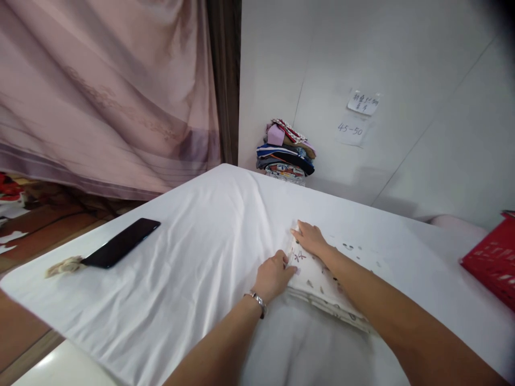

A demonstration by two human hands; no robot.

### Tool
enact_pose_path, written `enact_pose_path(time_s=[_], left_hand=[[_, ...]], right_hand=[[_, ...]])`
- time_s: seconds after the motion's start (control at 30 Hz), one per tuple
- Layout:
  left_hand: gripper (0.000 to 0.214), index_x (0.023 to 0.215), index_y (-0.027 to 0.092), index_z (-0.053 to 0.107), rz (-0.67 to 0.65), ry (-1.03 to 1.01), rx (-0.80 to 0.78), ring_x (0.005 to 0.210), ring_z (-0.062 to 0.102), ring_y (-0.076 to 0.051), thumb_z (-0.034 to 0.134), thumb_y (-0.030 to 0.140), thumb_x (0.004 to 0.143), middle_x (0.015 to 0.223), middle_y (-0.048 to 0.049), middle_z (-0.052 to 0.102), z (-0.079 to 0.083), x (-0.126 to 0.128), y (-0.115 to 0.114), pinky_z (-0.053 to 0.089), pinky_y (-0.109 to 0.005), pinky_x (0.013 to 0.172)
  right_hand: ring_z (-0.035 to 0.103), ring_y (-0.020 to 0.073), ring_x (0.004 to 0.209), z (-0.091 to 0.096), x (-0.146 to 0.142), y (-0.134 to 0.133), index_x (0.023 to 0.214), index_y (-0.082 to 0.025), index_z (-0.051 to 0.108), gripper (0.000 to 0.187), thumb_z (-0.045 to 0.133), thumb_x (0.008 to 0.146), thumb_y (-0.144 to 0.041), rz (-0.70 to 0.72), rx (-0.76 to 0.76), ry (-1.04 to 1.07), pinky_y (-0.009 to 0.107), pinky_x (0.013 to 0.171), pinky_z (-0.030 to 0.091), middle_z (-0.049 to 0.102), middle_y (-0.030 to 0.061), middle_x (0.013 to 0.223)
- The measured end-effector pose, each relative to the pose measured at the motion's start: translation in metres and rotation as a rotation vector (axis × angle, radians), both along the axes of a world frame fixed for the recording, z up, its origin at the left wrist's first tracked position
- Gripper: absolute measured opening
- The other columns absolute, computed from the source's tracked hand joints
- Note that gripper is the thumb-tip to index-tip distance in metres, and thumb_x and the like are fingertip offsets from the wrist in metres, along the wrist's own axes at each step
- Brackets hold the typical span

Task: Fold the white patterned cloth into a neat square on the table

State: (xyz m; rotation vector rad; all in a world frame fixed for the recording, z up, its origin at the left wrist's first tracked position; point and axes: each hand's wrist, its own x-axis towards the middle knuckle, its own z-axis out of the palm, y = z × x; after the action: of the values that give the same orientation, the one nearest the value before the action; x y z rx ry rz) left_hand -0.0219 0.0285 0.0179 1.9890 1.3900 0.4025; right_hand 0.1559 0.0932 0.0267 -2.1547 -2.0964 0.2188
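A white fabric bundle (pixel 322 284) with small dark printed shapes lies folded in layers on the white-covered table. My left hand (pixel 276 273), with a metal bracelet at the wrist, grips its near left edge, thumb on top. At the far left corner, my right hand (pixel 309 237) closes on the cloth with its fingers over the edge. My right forearm crosses above the bundle and covers part of it. Whether it is a garment or a sheet cannot be made out.
A black phone (pixel 123 244) with a fluffy charm (pixel 66 266) lies at the left. Folded clothes (pixel 285 150) are stacked beyond the table against the wall. A red container (pixel 493 257) stands at the right edge. Wrinkles run through the white table cover (pixel 193 257). A pink curtain (pixel 108 91) hangs behind.
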Motion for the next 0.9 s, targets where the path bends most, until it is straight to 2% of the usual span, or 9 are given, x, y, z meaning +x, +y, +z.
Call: enact_pose_path(time_s=[0.17, 0.3, 0.43, 0.53, 0.7, 0.8, 0.9], left_hand=[[0.022, 0.089, 0.022, 0.049, 0.003, 0.014, 0.021, 0.079, 0.059, -0.018, 0.054, 0.040, 0.077, 0.087, -0.0008, 0.064, -0.003, 0.000, 0.000, 0.035, -0.024, 0.060], [0.022, 0.087, 0.022, 0.049, 0.006, 0.008, 0.031, 0.078, 0.059, -0.018, 0.055, 0.040, 0.076, 0.084, -0.0005, 0.064, -0.004, 0.000, 0.001, 0.034, -0.024, 0.059], [0.020, 0.085, 0.021, 0.049, 0.019, 0.007, 0.023, 0.075, 0.058, -0.017, 0.054, 0.038, 0.076, 0.080, -0.0005, 0.063, -0.003, 0.000, 0.001, 0.033, -0.024, 0.058], [0.019, 0.084, 0.021, 0.049, 0.014, 0.002, 0.013, 0.073, 0.058, -0.016, 0.052, 0.038, 0.076, 0.078, -0.0003, 0.063, -0.001, 0.000, 0.002, 0.032, -0.024, 0.057], [0.016, 0.087, 0.020, 0.050, 0.017, 0.016, 0.045, 0.074, 0.058, -0.016, 0.047, 0.033, 0.079, 0.085, -0.0028, 0.063, 0.000, 0.000, 0.003, 0.033, -0.024, 0.058], [0.017, 0.083, 0.020, 0.049, 0.011, -0.007, 0.018, 0.072, 0.058, -0.015, 0.051, 0.036, 0.077, 0.080, -0.0009, 0.063, 0.002, -0.001, 0.003, 0.032, -0.024, 0.057], [0.019, 0.080, 0.021, 0.048, 0.018, -0.015, -0.017, 0.070, 0.057, -0.016, 0.053, 0.038, 0.075, 0.075, 0.0004, 0.062, 0.004, -0.002, 0.003, 0.032, -0.024, 0.056]], right_hand=[[0.015, 0.0258, 0.134, -0.006, -0.012, -0.015, 0.136, -0.012, 0.027, 0.062, 0.024, 0.088, -0.051, 0.042, 0.033, -0.019, 0.044, 0.104, 0.010, 0.024, 0.0133, 0.145], [0.005, 0.0245, 0.136, -0.012, -0.022, -0.021, 0.138, -0.012, 0.027, 0.066, 0.024, 0.087, -0.053, 0.081, -0.005, -0.052, 0.044, 0.106, 0.003, 0.013, 0.0101, 0.148], [0.004, 0.0223, 0.136, -0.002, -0.023, -0.023, 0.140, -0.015, 0.023, 0.067, 0.022, 0.087, -0.055, 0.067, -0.078, 0.026, 0.042, 0.107, 0.003, 0.013, 0.0079, 0.149], [0.003, 0.0209, 0.136, 0.003, -0.024, -0.037, 0.142, -0.014, 0.016, 0.070, 0.017, 0.087, -0.057, 0.073, -0.077, 0.104, 0.041, 0.107, 0.003, 0.010, 0.0076, 0.149], [0.002, 0.0203, 0.136, -0.001, -0.034, -0.059, 0.140, -0.012, 0.023, 0.067, 0.018, 0.088, -0.054, 0.167, -0.077, 0.129, 0.040, 0.107, -0.001, 0.014, 0.0080, 0.148], [0.004, 0.0187, 0.136, 0.007, -0.034, -0.064, 0.141, -0.014, 0.019, 0.068, 0.019, 0.088, -0.055, 0.134, -0.104, 0.223, 0.039, 0.108, 0.003, 0.016, 0.0070, 0.148], [0.003, 0.0173, 0.136, 0.019, -0.020, -0.075, 0.143, -0.017, 0.013, 0.068, 0.018, 0.087, -0.056, 0.083, -0.060, 0.240, 0.038, 0.109, 0.002, 0.010, 0.0039, 0.149]])
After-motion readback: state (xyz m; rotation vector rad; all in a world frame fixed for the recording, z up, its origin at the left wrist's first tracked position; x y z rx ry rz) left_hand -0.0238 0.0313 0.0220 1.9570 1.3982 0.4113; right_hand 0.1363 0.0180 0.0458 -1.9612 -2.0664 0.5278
